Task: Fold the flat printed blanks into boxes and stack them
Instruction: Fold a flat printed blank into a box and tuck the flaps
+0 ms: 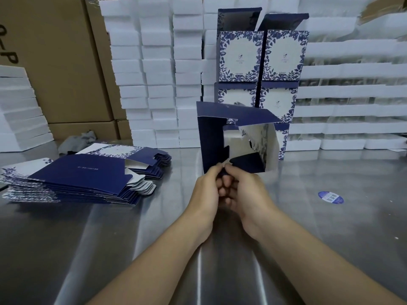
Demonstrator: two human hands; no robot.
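White foam slabs [154, 73] wall the back of the steel surface [308, 227]. Against them stand the finished boxes [262, 56], stacked two wide. A pile of flat blanks [83, 175] lies at the left. At centre a half-folded box [233, 137] stands upright, and the left hand [206, 188] and right hand [244, 190] both pinch its lower flaps with curled fingers.

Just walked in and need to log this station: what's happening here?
A person is folding a blue floral box blank, with the left hand and right hand pinching its bottom flaps; it is half formed, flaps open. A pile of flat blanks lies on the steel table. Finished boxes are stacked behind.
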